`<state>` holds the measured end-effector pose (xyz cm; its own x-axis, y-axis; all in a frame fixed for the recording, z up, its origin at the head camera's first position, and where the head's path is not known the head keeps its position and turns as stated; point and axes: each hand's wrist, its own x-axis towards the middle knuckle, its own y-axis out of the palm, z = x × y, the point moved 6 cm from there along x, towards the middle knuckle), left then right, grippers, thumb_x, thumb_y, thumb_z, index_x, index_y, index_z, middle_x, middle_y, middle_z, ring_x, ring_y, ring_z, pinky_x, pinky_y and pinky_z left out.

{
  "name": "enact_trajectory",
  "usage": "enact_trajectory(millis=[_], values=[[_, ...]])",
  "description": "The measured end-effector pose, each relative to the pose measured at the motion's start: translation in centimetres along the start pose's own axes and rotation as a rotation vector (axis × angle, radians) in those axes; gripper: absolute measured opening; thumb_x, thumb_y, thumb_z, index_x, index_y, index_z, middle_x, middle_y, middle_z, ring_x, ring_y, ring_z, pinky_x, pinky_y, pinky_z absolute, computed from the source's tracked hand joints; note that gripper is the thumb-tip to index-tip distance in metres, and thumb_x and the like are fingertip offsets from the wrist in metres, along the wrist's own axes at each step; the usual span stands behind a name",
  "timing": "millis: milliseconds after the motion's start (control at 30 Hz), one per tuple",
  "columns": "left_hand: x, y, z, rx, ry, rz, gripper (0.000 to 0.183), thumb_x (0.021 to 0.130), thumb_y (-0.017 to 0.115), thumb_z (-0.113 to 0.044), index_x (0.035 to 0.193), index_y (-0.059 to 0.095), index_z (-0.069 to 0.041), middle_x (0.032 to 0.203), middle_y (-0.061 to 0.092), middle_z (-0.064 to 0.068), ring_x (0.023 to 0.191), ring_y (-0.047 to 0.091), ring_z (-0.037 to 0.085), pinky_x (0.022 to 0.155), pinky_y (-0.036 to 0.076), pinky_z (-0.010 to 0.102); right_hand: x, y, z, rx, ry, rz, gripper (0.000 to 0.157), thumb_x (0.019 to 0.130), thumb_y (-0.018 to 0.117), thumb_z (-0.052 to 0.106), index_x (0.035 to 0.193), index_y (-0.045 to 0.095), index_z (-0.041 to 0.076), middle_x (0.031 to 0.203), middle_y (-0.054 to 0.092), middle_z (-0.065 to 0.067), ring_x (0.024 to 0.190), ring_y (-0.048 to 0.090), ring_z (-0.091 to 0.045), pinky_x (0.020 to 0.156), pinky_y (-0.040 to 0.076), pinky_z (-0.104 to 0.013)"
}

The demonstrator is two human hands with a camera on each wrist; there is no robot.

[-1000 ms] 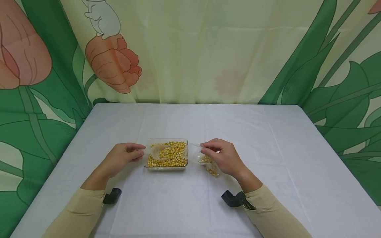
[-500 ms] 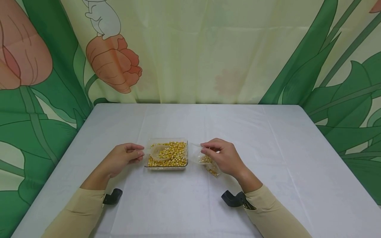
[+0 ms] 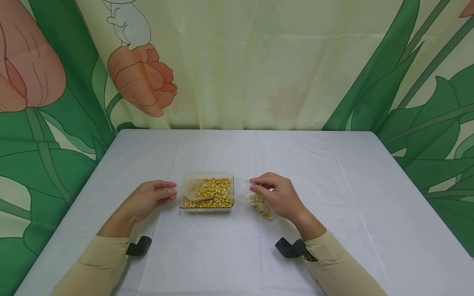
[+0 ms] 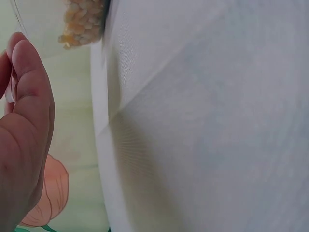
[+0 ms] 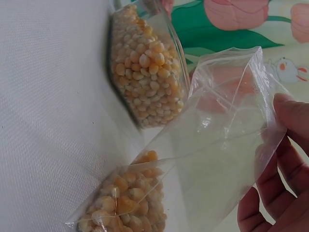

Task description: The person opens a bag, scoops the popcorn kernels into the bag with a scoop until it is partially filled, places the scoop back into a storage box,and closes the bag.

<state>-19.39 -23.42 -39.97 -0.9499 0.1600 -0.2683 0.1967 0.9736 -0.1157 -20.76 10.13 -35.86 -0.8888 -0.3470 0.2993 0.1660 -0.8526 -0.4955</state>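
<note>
A clear rectangular container (image 3: pixel 207 209) of yellow corn kernels (image 3: pixel 221 192) sits mid-table in the head view. Left of it, my left hand (image 3: pixel 153 196) pinches the handle end of a translucent scoop (image 3: pixel 191 190) between thumb and fingers. The scoop's bowl lies tilted among the kernels inside the container. On the container's right, my right hand (image 3: pixel 275 194) pinches the upper edge of a clear plastic bag (image 5: pixel 219 128). Kernels (image 5: pixel 130 200) fill the bag's bottom, which rests on the table, while its upper part stands spread toward the container.
A white cloth (image 3: pixel 222 255) with fold creases covers the table. Behind it hangs a curtain (image 3: pixel 237 74) printed with flowers and leaves. Black camera mounts (image 3: pixel 290 248) stick out from both wrists, low over the cloth.
My left hand has shifted slightly left, drawing the scoop left and tilting it among the kernels. The right hand and the bag stay where they were.
</note>
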Motion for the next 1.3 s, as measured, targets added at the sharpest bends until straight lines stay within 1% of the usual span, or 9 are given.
enact_trajectory(millis=[167, 367, 567, 767, 967, 1167, 1300], values=[[0.0, -0.2, 0.2, -0.032, -0.015, -0.016, 0.040, 0.103, 0.051, 0.000, 0.135, 0.040, 0.021, 0.098, 0.068, 0.003, 0.086, 0.065, 0.004, 0.078, 0.055, 0.021, 0.0, 0.0, -0.1, -0.006, 0.002, -0.004, 0.018, 0.091, 0.075, 0.010, 0.108, 0.078, 0.006, 0.098, 0.071, 0.002, 0.087, 0.064, -0.015, 0.074, 0.054, -0.034], [-0.1, -0.3, 0.0, -0.072, -0.005, -0.022, 0.043, 0.103, 0.052, -0.001, 0.136, 0.037, 0.023, 0.097, 0.068, 0.002, 0.086, 0.065, 0.004, 0.079, 0.054, 0.020, 0.0, 0.0, 0.0, -0.005, -0.005, -0.008, 0.019, 0.091, 0.075, 0.009, 0.109, 0.077, 0.005, 0.098, 0.071, 0.001, 0.087, 0.064, -0.016, 0.073, 0.054, -0.031], [-0.1, -0.5, 0.0, -0.099, -0.026, -0.045, 0.047, 0.103, 0.055, -0.004, 0.138, 0.036, 0.021, 0.096, 0.067, 0.002, 0.087, 0.065, 0.006, 0.079, 0.055, 0.021, 0.0, -0.1, 0.1, -0.017, -0.004, -0.016, 0.019, 0.090, 0.075, 0.010, 0.109, 0.078, 0.006, 0.099, 0.071, 0.002, 0.089, 0.064, -0.016, 0.075, 0.055, -0.035], [0.0, -0.7, 0.0, -0.117, -0.036, -0.046, 0.048, 0.103, 0.055, -0.006, 0.138, 0.037, 0.019, 0.095, 0.068, 0.001, 0.087, 0.065, 0.008, 0.079, 0.055, 0.021, 0.0, 0.0, 0.1, -0.012, 0.009, -0.023, 0.020, 0.091, 0.075, 0.010, 0.109, 0.078, 0.006, 0.100, 0.071, 0.002, 0.091, 0.064, -0.017, 0.077, 0.055, -0.040], [-0.2, -0.8, -0.1, -0.136, -0.034, -0.041, 0.046, 0.103, 0.056, -0.007, 0.137, 0.038, 0.018, 0.096, 0.068, 0.002, 0.088, 0.066, 0.009, 0.080, 0.055, 0.021, 0.0, 0.0, 0.0, -0.016, 0.020, -0.032, 0.020, 0.091, 0.075, 0.010, 0.110, 0.078, 0.006, 0.099, 0.071, 0.002, 0.093, 0.064, -0.017, 0.078, 0.055, -0.038], [-0.4, -0.6, -0.3, -0.167, -0.006, -0.020, 0.042, 0.102, 0.057, -0.006, 0.134, 0.042, 0.017, 0.095, 0.069, 0.002, 0.088, 0.067, 0.010, 0.080, 0.055, 0.022, 0.0, 0.0, 0.1, -0.016, 0.026, -0.037, 0.020, 0.090, 0.075, 0.010, 0.110, 0.078, 0.007, 0.099, 0.071, 0.003, 0.094, 0.064, -0.016, 0.079, 0.054, -0.035], [-0.6, -0.2, -0.9, -0.194, 0.023, 0.006, 0.038, 0.102, 0.056, -0.004, 0.131, 0.043, 0.018, 0.093, 0.068, 0.002, 0.087, 0.067, 0.009, 0.081, 0.055, 0.022, 0.0, 0.0, 0.2, -0.019, 0.019, -0.041, 0.020, 0.090, 0.076, 0.010, 0.109, 0.078, 0.006, 0.099, 0.071, 0.003, 0.094, 0.064, -0.016, 0.078, 0.054, -0.035]])
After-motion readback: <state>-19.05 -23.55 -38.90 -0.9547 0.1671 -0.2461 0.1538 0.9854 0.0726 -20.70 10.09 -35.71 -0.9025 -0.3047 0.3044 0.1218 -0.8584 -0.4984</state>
